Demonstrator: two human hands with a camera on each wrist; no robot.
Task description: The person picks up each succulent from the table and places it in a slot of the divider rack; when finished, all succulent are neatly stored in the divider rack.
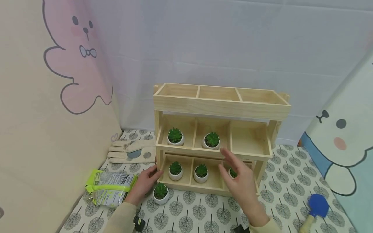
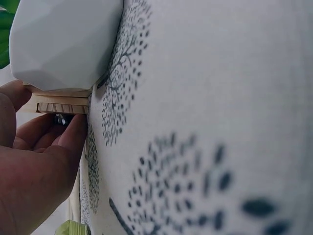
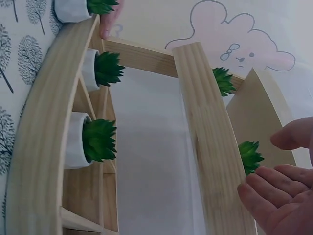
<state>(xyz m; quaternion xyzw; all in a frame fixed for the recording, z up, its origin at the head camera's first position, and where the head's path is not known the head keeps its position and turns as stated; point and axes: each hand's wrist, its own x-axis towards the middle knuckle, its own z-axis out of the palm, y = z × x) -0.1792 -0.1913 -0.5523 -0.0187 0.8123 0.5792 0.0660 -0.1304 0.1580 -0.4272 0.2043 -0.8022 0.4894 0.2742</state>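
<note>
A three-tier wooden plant shelf stands on the table. My left hand grips its lower left end, thumb on one side of the wood and fingers on the other. Beside that hand, a potted succulent in a white pot sits on the cloth. My right hand, fingers extended and nothing in it, hovers before the middle tier. That tier holds potted succulents in its left and middle compartments. Each bottom compartment has one too; the right one is partly hidden by my right hand.
Left of the shelf lie a pair of gloves and a green-and-white bag. At the right is a small blue shovel with a wooden handle. A white curtain hangs behind; the tablecloth has a tree print.
</note>
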